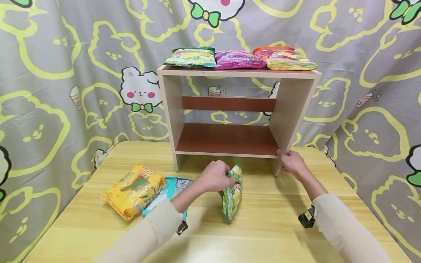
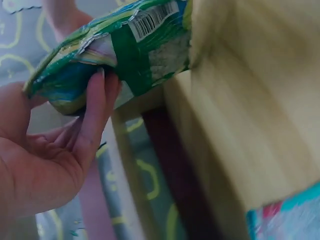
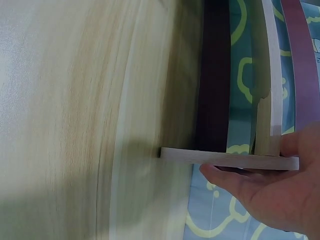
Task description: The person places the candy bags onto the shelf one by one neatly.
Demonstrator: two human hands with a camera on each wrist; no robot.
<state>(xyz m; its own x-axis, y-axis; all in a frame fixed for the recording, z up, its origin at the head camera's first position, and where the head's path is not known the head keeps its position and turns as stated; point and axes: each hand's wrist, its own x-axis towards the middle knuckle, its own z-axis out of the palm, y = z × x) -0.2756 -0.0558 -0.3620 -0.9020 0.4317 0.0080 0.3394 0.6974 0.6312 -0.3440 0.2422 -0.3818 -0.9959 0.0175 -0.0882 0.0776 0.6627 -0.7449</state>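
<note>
Sleeves [image 1: 348,224] nearest, left hand [image 1: 215,176] pinches green packet [image 1: 231,201] to its right while right hand [image 1: 292,162] grips shelf [image 1: 229,104].

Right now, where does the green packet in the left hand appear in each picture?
Head: green packet, below centre, slightly right.
Left wrist: green packet, upper left, reaching past the middle.
Right wrist: not in it.
Shared landmark: the shelf unit, in all three views.

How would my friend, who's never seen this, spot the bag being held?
Find the shelf, then the left hand in front of it. That hand grips the green bag. Unlike the yellow bag and blue bag nearby, this one's green and off in a hand.
</note>
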